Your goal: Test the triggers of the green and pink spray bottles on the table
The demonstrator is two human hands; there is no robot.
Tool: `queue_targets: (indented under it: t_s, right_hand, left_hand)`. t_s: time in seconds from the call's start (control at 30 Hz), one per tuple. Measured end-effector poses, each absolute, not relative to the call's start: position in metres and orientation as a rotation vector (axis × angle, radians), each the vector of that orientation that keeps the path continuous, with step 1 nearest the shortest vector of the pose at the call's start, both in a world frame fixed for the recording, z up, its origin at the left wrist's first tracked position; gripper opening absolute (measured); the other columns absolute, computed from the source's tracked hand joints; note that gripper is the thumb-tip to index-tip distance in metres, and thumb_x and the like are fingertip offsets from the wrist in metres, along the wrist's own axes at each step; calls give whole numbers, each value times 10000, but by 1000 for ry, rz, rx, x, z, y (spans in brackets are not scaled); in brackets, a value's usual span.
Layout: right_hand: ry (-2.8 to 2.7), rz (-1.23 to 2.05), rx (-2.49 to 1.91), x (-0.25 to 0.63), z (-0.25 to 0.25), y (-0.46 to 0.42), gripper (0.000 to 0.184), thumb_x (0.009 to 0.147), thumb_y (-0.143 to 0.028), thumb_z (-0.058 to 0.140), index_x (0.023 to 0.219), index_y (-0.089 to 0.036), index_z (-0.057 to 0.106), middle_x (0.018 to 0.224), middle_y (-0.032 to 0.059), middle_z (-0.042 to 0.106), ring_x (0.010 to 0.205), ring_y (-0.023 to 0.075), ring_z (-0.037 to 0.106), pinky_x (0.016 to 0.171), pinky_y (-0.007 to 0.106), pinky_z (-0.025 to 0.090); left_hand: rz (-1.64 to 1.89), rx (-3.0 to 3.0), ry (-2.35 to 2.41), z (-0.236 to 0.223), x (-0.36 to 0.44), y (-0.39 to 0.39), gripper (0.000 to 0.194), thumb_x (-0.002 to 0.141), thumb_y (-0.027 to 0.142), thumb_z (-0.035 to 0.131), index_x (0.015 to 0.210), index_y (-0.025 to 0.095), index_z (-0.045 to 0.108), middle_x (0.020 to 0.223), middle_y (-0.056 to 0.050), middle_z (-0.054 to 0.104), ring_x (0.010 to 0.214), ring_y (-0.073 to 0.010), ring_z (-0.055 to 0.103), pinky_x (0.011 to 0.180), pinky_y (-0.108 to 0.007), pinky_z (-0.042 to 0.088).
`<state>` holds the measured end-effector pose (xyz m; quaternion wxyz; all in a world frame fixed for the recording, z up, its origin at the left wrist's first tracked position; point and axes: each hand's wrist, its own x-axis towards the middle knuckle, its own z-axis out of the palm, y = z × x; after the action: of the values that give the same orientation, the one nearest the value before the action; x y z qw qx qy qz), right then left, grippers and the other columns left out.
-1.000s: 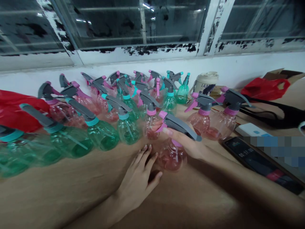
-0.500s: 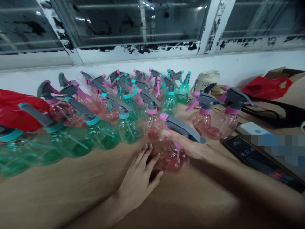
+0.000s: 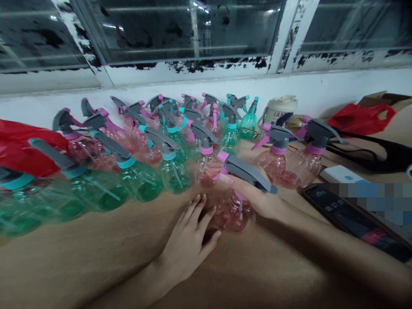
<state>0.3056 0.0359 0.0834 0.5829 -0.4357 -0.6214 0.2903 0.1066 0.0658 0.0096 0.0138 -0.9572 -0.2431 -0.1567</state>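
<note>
A pink spray bottle [image 3: 234, 216] with a grey and pink spray head stands upright on the table in front of me. My right hand [image 3: 254, 193] wraps around its neck below the spray head, the thumb along the near side by the pink trigger. Part of the other fingers is hidden behind the head; blurred tips show past the trigger. My left hand [image 3: 188, 236] lies palm down on the table, just left of the bottle's base, fingers spread and holding nothing. Another pink spray bottle [image 3: 206, 171] stands right behind the fingertips.
Green spray bottles [image 3: 141, 184] line the left, with several pink ones behind. Two pink bottles [image 3: 301, 169] stand at the right. Beyond are a phone [image 3: 350, 223] showing a timer, a white box [image 3: 344, 174], a black strap [image 3: 383, 150], red bags [image 3: 360, 118] and a tub [image 3: 280, 107].
The fingers of my right hand have stretched forward past the trigger, and the thumb has shifted slightly. My left hand and the bottle stay where they were.
</note>
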Motion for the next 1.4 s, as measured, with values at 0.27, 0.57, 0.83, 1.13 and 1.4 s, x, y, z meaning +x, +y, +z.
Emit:
queue_targets:
  t_s: [0.27,0.57,0.83,1.13,1.4]
  right_hand:
    - [-1450,712,-1022,307,86,34,240,834,-380,627,1023,-238,670,1086,30,707,1046,207,637,976,398,475]
    - [-1457,749,-1064,309,79,37,197,835,-420,610,901,-238,647,870,6,685,961,205,634,927,379,476]
    - [-1457,590,-1142,305,92,33,252,827,-444,602,717,-217,593,683,-30,599,660,133,569,633,280,466]
    - [-1444,663,-1115,307,87,34,239,817,-457,621,758,-227,596,697,-26,599,684,148,573,619,297,448]
    - [-1422,692,-1047,305,88,33,218,810,-405,645,933,-225,652,943,4,705,901,178,651,836,332,505]
  left_hand:
    - [-484,-3007,-769,9,106,65,403,901,345,548,1255,155,518,1419,-168,422,1326,-341,361,1020,-528,383]
    - [-459,-3020,-782,10,107,65,403,906,349,541,1258,153,518,1425,-165,416,1335,-336,346,1026,-525,376]
    - [-447,-2999,-769,11,108,65,420,902,344,551,1260,126,526,1422,-196,411,1325,-355,357,1014,-532,384]
    - [-464,-3016,-773,13,107,64,412,898,338,557,1257,139,525,1428,-180,407,1330,-342,352,1029,-524,370]
    - [-450,-3028,-784,12,108,65,405,907,352,538,1257,150,519,1427,-171,411,1331,-338,350,1033,-528,362]
